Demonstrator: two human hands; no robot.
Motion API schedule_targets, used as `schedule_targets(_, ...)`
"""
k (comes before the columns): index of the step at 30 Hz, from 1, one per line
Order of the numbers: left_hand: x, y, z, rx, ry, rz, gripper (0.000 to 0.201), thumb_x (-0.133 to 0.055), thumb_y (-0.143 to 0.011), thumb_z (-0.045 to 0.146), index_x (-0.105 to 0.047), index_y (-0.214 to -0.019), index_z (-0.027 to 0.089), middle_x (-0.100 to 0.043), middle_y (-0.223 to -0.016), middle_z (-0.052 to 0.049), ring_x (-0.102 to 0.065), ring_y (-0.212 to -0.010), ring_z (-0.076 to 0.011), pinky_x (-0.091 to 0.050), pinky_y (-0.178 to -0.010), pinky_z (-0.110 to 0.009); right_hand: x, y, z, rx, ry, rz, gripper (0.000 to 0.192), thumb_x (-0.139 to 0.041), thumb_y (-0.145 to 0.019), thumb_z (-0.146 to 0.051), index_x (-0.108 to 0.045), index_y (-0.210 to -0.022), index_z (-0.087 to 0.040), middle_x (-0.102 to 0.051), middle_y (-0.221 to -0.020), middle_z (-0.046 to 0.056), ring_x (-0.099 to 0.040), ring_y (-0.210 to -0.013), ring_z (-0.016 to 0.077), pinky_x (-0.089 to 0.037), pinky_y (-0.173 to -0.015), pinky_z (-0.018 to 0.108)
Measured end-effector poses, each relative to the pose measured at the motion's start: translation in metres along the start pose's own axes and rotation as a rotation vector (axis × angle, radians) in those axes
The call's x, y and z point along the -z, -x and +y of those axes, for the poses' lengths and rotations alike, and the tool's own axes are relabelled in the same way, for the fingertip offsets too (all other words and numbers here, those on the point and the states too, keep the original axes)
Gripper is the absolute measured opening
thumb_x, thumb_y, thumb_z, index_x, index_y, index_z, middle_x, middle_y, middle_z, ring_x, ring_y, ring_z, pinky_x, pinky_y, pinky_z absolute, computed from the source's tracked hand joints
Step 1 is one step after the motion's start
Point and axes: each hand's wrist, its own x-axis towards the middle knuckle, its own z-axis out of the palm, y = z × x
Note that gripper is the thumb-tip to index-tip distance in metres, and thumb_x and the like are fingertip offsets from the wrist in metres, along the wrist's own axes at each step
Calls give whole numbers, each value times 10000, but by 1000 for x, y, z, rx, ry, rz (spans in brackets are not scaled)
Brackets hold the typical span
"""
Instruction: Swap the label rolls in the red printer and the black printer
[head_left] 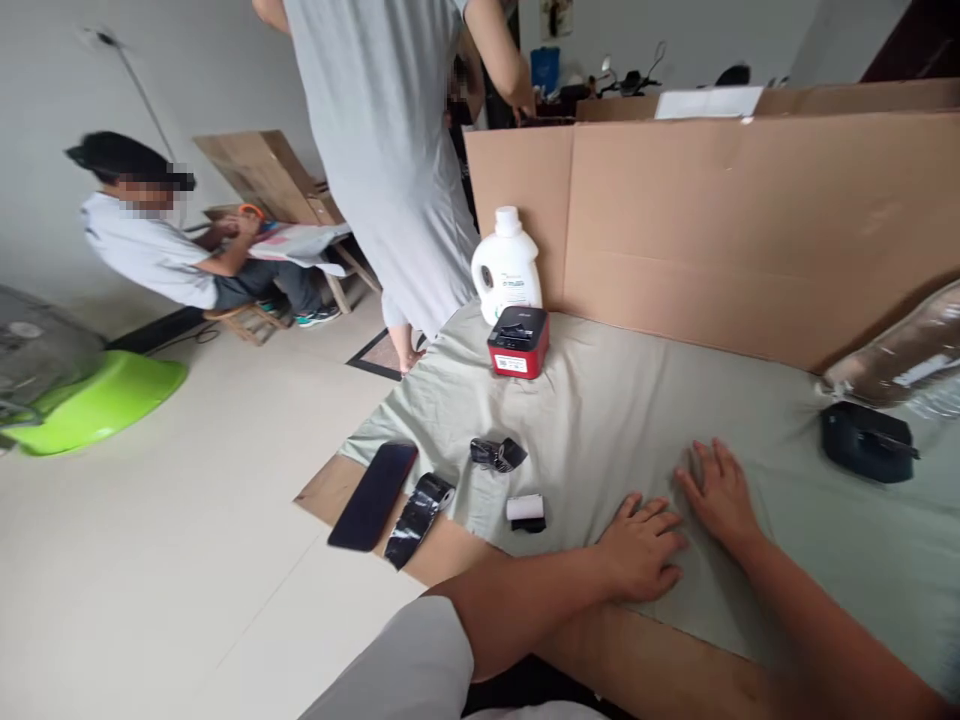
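Note:
My left hand (643, 545) lies flat on a grey-green cloth (600, 420) near the table's front edge, fingers spread. Just to its right and slightly farther back, my right hand (716, 497) rests on the same cloth with its fingers stretched out. Neither hand holds anything. Nearest to my left hand is a small white roll (525, 507) with a black piece under it. Behind that lies a crumpled black wrapper-like piece (497, 453). Farther left are a black-wrapped roll (420, 520) and a dark smartphone (373, 497).
A red and black box-shaped device (519, 345) stands before a white jug (510, 262). A large cardboard box (720, 220) runs along the back. At right are a black device (866, 440) and a plastic-wrapped bundle (915, 350). One person stands behind; another sits at left.

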Motion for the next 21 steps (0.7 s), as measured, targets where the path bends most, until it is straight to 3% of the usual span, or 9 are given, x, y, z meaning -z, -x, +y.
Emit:
schedule_targets(4, 23, 2, 7, 94, 197, 236, 301, -557, -844, 255, -626, -1134, 215, -671, -1152, -82, -564, -1183, -233, -399, -1074, -421, -7, 15, -41, 67, 33, -152, 641, -275, -882, -538, -453, -1387, -185, -397, -1491, 127, -294, -1404, 323, -271, -1118, 520)
schedule_targets(7, 65, 20, 8, 82, 223, 372, 280, -556, -849, 264, -630, -1115, 213, -657, -1158, -80, -575, -1145, -223, -447, -1030, -374, -1, 13, -44, 53, 55, -178, 657, -241, -884, -543, -448, -1397, -189, -402, -1496, 114, -296, -1405, 314, -271, -1122, 513)
schedule_targets(10, 109, 55, -10, 148, 98, 502, 285, -597, -818, 254, -633, -1098, 215, -618, -1197, -98, -559, -1148, -254, -430, -1035, -413, 2, 10, -42, 31, 65, -193, 697, -214, -875, -574, -453, -1399, -181, -393, -1502, 109, -296, -1404, 312, -257, -1136, 502)
schedule_targets(13, 144, 89, -48, 323, -7, 630, 275, -614, -794, 233, -631, -1069, 225, -605, -1166, -104, -545, -1133, -291, -413, -1023, -467, 2, 11, -44, 18, 48, -213, 732, -186, -868, -592, -450, -1404, -169, -378, -1511, 112, -283, -1410, 317, -243, -1143, 507)
schedule_targets(15, 167, 97, -80, 413, -23, 733, 296, -637, -787, 252, -610, -1081, 226, -590, -1159, -103, -524, -1148, -296, -395, -1032, -468, 2, 13, -44, 8, 30, -229, 731, -180, -869, -600, -445, -1407, -182, -363, -1521, 102, -271, -1417, 317, -240, -1143, 520)
schedule_targets(18, 206, 79, -132, 536, 36, 947, 487, -745, -718, 327, -557, -1149, 200, -531, -1241, -127, -431, -1268, -318, -308, -1104, -452, -1, 10, -45, -13, 10, -223, 706, -204, -869, -590, -473, -1380, -184, -392, -1500, 114, -291, -1404, 333, -252, -1130, 545)
schedule_targets(21, 245, 41, -179, 669, 236, 1020, 610, -768, -708, 372, -505, -1211, 149, -462, -1358, -178, -355, -1343, -338, -249, -1131, -439, -8, -7, -55, -25, -56, -148, 687, -284, -849, -585, -528, -1314, -143, -486, -1398, 184, -367, -1350, 365, -308, -1087, 570)
